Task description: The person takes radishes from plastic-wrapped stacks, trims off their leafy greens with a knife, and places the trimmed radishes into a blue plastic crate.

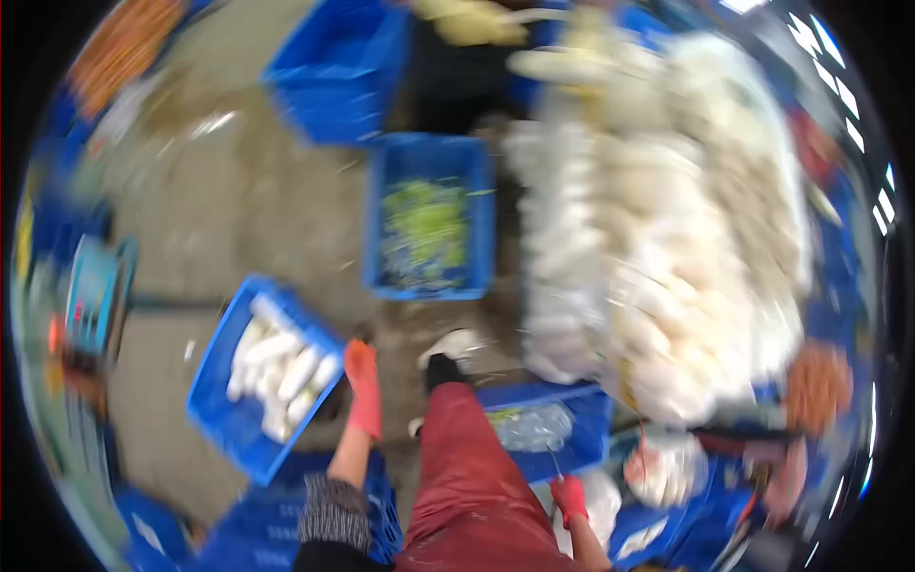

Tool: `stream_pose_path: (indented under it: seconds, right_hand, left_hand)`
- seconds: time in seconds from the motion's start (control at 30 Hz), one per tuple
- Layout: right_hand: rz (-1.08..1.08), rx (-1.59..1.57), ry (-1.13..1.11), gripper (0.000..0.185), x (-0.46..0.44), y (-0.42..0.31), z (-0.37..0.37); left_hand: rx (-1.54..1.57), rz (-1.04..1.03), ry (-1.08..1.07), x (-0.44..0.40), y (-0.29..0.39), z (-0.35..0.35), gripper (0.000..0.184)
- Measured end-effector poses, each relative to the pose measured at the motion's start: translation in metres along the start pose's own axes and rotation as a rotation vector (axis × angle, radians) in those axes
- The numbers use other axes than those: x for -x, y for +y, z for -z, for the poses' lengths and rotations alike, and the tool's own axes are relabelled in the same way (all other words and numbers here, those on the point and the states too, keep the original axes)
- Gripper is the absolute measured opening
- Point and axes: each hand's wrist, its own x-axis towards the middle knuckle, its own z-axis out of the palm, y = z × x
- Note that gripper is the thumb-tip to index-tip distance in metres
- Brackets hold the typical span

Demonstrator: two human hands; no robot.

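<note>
My left hand [361, 381], in a pink-red glove with an orange finger area, is beside the right edge of a tilted blue crate [217, 357] of long white vegetables [276, 367]. Blur hides how its fingers are set. Low on the right, my right hand [569, 498], in a red glove, is closed around a thin metal tool [555, 463], its tip at a blue crate [593, 419] with a clear plastic bag [536, 427] inside.
Ahead is a blue crate [377, 219] with green trimmings [424, 224]. Bagged white vegetables [658, 229] are piled on the right. Another person's yellow glove [467, 21] shows at the top. A turquoise scale [91, 296] stands left; blue crates [257, 524] lie below.
</note>
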Motion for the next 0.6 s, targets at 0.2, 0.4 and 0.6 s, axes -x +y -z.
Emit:
stream_pose_path:
  seconds: [0.2, 0.4, 0.6]
  right_hand:
    - [-0.233, -0.216, 0.208, 0.031, 0.004, 0.01, -0.019]
    - [-0.444, -0.688, 0.387, 0.026, 0.05, -0.008, -0.001]
    - [-0.67, -0.939, 0.381, 0.027, 0.049, 0.006, -0.059]
  left_hand:
    - [-0.004, -0.105, -1.144, 0.3, 0.168, -0.31, 0.041]
    - [-0.267, -0.765, -1.503, 0.326, 0.204, -0.519, 0.062]
    - [-0.801, -1.197, -1.489, 0.339, 0.193, -0.552, 0.066]
